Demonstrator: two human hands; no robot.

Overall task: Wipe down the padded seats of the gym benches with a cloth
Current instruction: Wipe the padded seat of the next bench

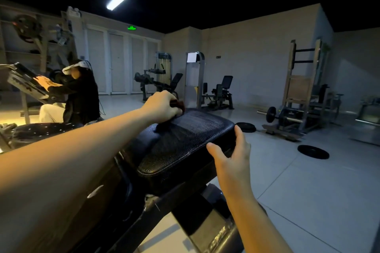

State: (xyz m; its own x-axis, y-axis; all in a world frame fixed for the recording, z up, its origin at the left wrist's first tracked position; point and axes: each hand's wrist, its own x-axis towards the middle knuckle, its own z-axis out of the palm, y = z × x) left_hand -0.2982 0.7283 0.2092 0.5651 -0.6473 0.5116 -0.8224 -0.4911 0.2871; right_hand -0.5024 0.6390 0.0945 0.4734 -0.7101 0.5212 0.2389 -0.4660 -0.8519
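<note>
A black padded bench seat (185, 141) with grained leather fills the middle of the view, on a dark metal frame (185, 211). My left hand (162, 106) reaches over the seat's far left corner and grips a small dark reddish cloth (178, 103), pressed against the pad. My right hand (232, 154) holds the seat's right edge, thumb on top near the corner and fingers curled round the side. A streaked patch shows on the pad's far half.
Another person (80, 96) with a headset sits at a machine on the left. Two weight plates (245, 127) (313, 151) lie on the grey tiled floor to the right, beside a barbell rack (296, 113). Weight machines (207, 88) stand at the back wall.
</note>
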